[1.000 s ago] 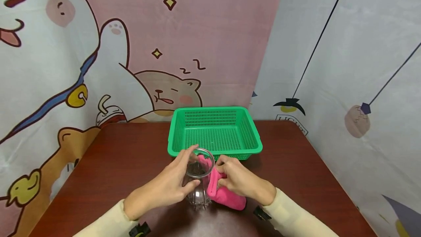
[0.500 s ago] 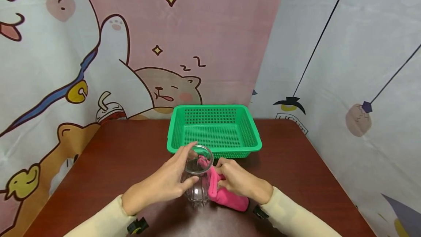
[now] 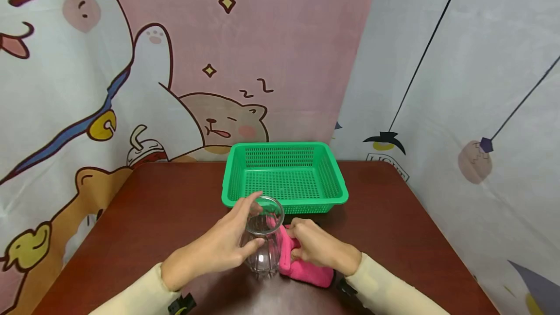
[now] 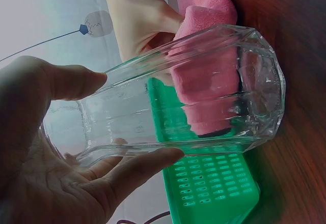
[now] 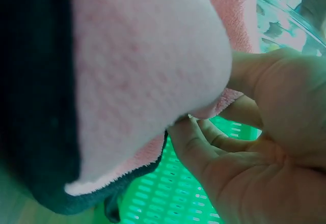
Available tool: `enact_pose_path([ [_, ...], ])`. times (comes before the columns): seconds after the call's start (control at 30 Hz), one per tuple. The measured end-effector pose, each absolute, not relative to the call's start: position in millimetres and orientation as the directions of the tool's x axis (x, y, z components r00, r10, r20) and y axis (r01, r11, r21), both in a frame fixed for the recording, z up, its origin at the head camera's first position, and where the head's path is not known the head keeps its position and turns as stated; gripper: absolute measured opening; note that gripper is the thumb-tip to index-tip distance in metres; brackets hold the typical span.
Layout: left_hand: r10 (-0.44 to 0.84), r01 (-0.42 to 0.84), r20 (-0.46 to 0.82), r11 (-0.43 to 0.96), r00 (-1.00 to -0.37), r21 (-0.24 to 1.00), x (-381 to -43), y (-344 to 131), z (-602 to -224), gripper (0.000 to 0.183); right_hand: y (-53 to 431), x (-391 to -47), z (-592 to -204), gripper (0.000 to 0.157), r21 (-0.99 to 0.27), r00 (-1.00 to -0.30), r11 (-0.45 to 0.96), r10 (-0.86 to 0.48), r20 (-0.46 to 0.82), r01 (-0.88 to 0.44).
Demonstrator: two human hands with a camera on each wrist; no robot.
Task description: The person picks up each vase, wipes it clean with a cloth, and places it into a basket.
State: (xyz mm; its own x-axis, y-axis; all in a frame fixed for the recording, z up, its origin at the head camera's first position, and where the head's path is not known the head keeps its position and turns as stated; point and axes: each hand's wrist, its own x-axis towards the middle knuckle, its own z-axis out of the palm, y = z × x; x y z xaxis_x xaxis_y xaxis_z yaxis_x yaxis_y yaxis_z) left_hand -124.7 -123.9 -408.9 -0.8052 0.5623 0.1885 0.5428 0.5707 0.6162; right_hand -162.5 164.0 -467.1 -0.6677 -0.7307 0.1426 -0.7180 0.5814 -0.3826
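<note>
Left hand (image 3: 223, 247) grips glass jar (image 3: 265, 253) up high, I judge for steadiness; right hand (image 3: 321, 247) pinches pink cloth (image 3: 306, 271) alongside.

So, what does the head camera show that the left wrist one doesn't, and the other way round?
Only the head view shows the drawn sleeping bear and yellow duck, plus the left sleeve.
Only the left wrist view shows the palm side of the left hand and the glass vase side-on.
Both show the vase, the right hand gripping the pink cloth, the green basket and the brown table.
</note>
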Motion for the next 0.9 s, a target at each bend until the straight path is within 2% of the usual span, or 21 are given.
enact_pose_path([
  [0.17,0.564,0.538,0.178,0.574,-0.806,0.617,-124.5,-123.7,-408.5,0.1,165.0,-161.4,-469.0,0.039,-0.399,-0.691,0.603,-0.713,0.118,-0.691],
  [0.4,0.566,0.541,0.184,0.567,-0.804,0.621,-122.9,-122.6,-408.6,0.099,168.4,-159.9,-471.9,0.054,-0.554,-0.737,0.577,-0.668,0.102,-0.6],
  [0.53,0.568,0.54,0.186,0.557,-0.802,0.63,-120.7,-123.4,-410.3,0.098,168.9,-158.5,-475.8,0.061,-0.599,-0.748,0.561,-0.656,0.099,-0.572],
  [0.9,0.558,0.533,0.184,0.566,-0.809,0.629,-123.6,-121.6,-410.8,0.1,171.1,-161.0,-471.3,0.049,-0.643,-0.75,0.516,-0.646,0.141,-0.566],
])
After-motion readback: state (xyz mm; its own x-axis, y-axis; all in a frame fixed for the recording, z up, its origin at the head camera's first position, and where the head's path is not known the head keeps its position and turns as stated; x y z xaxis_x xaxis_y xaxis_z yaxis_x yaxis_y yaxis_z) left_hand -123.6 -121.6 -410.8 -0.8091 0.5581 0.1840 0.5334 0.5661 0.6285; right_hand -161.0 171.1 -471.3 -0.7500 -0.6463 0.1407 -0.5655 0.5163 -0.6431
